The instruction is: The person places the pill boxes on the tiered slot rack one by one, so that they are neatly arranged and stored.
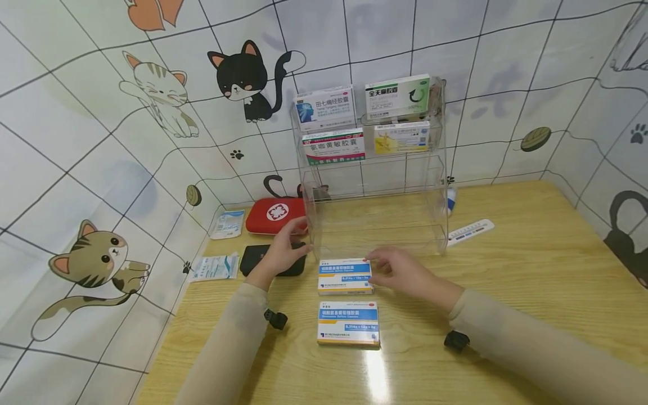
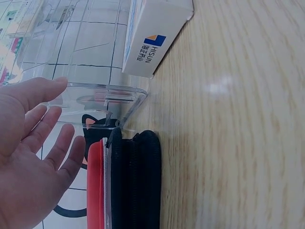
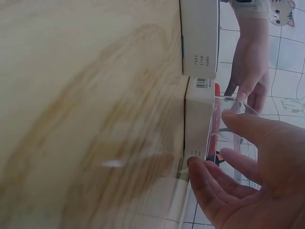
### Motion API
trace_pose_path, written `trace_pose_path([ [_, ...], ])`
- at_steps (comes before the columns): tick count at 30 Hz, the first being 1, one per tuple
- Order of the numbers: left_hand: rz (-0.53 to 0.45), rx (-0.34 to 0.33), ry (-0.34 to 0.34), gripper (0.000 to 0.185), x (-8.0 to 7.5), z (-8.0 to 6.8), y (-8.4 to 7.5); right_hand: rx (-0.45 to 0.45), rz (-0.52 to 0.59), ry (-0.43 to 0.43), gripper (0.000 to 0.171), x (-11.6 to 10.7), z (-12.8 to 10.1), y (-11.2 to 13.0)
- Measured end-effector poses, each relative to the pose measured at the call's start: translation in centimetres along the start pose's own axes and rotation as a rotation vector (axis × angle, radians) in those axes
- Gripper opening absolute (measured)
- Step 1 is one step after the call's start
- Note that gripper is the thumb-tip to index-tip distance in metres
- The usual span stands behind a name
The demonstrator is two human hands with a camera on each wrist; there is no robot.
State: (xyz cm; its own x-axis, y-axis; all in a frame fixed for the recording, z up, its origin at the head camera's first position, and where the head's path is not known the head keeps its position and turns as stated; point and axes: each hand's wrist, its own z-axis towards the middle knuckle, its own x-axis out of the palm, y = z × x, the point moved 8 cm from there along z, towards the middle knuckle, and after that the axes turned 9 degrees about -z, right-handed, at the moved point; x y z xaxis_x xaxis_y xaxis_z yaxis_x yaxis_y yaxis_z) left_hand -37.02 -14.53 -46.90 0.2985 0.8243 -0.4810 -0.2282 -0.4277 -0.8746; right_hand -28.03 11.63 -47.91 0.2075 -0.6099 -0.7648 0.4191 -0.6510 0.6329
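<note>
Two white, blue and orange medicine boxes lie on the table, the far box [image 1: 345,277] just in front of a clear acrylic rack [image 1: 374,239] and the near box [image 1: 348,324] closer to me. My right hand [image 1: 405,273] is at the far box's right end, one fingertip right at its end face [image 3: 198,126] in the right wrist view, thumb held apart above the top. My left hand [image 1: 283,250] is beside the rack's left side panel, over a black zip case [image 1: 291,264]. In the left wrist view its fingers [image 2: 62,143] are spread and loosely bent, holding nothing.
Several medicine boxes stand on the upper tiers, among them a red-green box [image 1: 334,147] and a green-white box [image 1: 397,98]. At left are a red first-aid case [image 1: 268,219] and two packets, one being a white-blue packet [image 1: 215,268]. A thermometer card [image 1: 471,230] lies right of the rack.
</note>
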Motion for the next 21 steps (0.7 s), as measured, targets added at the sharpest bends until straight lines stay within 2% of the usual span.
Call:
trace_pose_path([
  [4,0.001,-0.001,-0.005,0.071,-0.1,0.0,0.0,-0.001,-0.033,0.015,0.051,0.5,0.1,0.2],
  [13,-0.001,-0.009,-0.011,0.072,-0.1,0.0,0.1,0.06,-0.062,0.033,0.062,1.2,0.2,-0.3],
  [21,-0.017,0.006,-0.008,0.071,0.0,0.1,0.2,0.089,0.014,-0.01,0.069,0.8,0.1,-0.2],
])
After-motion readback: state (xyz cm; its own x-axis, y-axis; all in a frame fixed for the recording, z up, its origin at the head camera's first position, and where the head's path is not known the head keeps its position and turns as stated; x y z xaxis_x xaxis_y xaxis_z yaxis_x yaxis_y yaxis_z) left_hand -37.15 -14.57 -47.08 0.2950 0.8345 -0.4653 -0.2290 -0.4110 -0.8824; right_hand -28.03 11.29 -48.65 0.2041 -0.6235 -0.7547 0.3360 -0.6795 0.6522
